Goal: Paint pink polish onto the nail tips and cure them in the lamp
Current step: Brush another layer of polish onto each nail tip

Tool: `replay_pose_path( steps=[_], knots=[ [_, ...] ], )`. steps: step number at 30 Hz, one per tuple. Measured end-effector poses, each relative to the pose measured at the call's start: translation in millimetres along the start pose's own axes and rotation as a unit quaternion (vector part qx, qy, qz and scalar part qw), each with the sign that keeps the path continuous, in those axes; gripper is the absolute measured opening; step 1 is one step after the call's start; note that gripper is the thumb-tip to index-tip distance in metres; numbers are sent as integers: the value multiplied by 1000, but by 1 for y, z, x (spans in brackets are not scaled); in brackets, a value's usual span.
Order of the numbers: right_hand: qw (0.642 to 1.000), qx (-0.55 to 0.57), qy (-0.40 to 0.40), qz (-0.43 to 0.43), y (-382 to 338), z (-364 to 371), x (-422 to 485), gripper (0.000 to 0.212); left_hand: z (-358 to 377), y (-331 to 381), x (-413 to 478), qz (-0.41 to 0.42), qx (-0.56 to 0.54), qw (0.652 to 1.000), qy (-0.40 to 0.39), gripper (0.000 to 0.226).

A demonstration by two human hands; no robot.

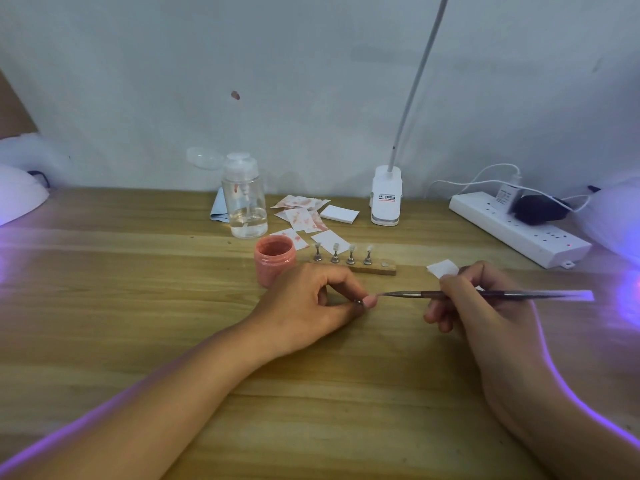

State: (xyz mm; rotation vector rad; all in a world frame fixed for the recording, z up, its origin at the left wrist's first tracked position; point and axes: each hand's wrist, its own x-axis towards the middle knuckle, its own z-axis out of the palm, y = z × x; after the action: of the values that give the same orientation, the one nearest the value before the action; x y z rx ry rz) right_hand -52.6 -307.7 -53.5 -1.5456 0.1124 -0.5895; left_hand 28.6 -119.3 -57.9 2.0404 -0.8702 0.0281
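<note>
On the wooden table [138, 306] by a pale wall [311, 64], left hand [304, 303] pinches a nail tip [370, 301], right hand [485, 313] grips the brush [405, 293].

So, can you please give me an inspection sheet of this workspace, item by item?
Surface: wooden table, purple glow at both sides.
Job's things: open pink jar; four nail tips standing on a wooden strip; white lamp at left edge.
Clutter: pump bottle, pink-stained wipes, white pad.
Grippers: left hand pinches a pink nail tip; right hand holds the brush, bristles at that tip.
Cables: power strip with white cable.
Surroundings: pale wall, clip lamp.
</note>
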Motion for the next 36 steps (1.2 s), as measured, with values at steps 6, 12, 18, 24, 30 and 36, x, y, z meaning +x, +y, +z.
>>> replay_pose_path(
  steps=[6,12,18,24,30,36],
  knots=[
    [1000,-4,-6,-14,-2,0,-1,37,0,-3,1,-3,-5,1000,0,3],
    [1000,-13,-17,-1,-1,1,-1,28,-1,-6,2,-10,-21,1000,-5,7],
    [996,-1,27,-87,-8,4,-5,22,-2,-8,4,-14,-31,999,-9,7],
    [992,-33,-26,-119,-34,20,-8,18,-5,-9,5,-4,-23,1000,-10,19],
    [990,-47,-130,-27,-59,66,23,3,-5,-8,2,1,-40,999,-8,15],
    [946,-273,-172,-28,-58,120,59,19,-4,-5,1,-11,-6,1000,7,14]
  ],
)
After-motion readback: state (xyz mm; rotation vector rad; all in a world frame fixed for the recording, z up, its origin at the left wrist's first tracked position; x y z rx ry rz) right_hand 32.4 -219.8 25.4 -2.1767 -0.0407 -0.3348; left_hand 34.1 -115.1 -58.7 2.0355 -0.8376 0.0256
